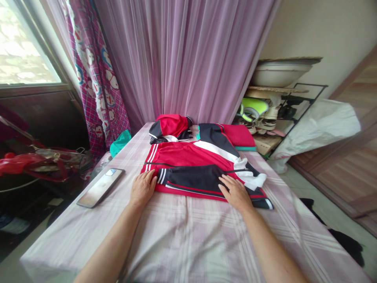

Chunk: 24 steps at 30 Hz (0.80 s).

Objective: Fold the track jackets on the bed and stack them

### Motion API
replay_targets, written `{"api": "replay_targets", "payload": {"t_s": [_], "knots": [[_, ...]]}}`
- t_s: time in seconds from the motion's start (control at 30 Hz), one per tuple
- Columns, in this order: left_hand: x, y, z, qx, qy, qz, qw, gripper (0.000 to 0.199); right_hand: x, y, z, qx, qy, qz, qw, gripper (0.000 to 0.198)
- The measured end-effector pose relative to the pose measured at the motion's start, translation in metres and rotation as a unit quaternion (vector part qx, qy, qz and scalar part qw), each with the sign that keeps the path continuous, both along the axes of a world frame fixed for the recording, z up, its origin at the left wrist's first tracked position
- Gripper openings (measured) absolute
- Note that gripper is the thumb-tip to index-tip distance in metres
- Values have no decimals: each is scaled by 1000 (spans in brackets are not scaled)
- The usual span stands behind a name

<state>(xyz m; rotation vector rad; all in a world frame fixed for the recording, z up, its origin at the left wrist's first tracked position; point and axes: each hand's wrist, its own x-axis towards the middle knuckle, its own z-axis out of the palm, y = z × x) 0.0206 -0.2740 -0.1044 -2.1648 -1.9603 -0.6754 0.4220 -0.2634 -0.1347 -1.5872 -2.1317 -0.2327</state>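
Observation:
A red, black and white tracksuit jacket (176, 153) lies sideways on the table, its striped hem at the left and its collar end at the right. The near black sleeve (194, 177) is folded flat across the body, its striped cuff by the hem. My left hand (143, 186) rests flat at the hem beside that cuff, fingers stretched out. On the shoulder end of the sleeve lies my right hand (235, 192), fingers spread. White cloth (251, 177) bunches near the collar.
Behind the jacket sit a crumpled red and black garment (172, 126) and a folded red and green stack (240, 137). A phone (101, 188) lies on the plaid tablecloth (188, 239) at left. A shoe rack (282, 118) stands beyond the right edge, a purple curtain (188, 59) behind.

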Motion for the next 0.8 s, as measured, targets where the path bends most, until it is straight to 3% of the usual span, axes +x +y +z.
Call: {"api": "replay_targets", "payload": {"t_s": [0.8], "knots": [[-6, 3, -2, 6, -23, -21, 999, 43, 4, 2, -1, -2, 29, 18, 999, 38]]}}
